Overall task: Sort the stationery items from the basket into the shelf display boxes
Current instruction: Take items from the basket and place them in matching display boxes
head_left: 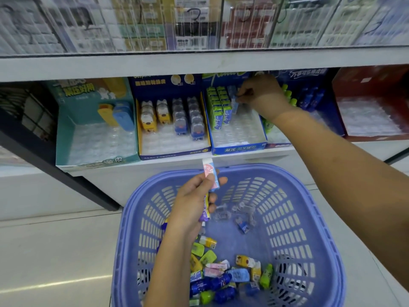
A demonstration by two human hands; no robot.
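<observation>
- The right hand (261, 94) is seen at 1 o'clock, reached into the blue display box (239, 147). A small blue packet (235, 102) is pinched in its fingertips, just beside the rows of green packets (218, 107).
- The left hand (194, 202) is held near the centre, over the basket (309, 218). A pink-and-white eraser (210, 173) and a purple packet (206, 209) are gripped in its curled fingers.
- The remaining stock (225, 275) lies heaped at 6 o'clock on the basket floor. It is too jumbled for an exact count, though well over a dozen pieces can be made out.
- The pieces are judged light and fairly stiff, and their glossy wrappers are probably slippery. A fingertip pinch across the long sides should suit them, with one piece taken at a time.
- Five display boxes are counted along the lower shelf, from 9 to 3 o'clock.
- Two items, one yellow and one blue, are seen in the teal box (95, 160) at 9 o'clock.
- Four columns are counted in the bear box (172, 154) at 11 o'clock, two yellow and two blue.
</observation>
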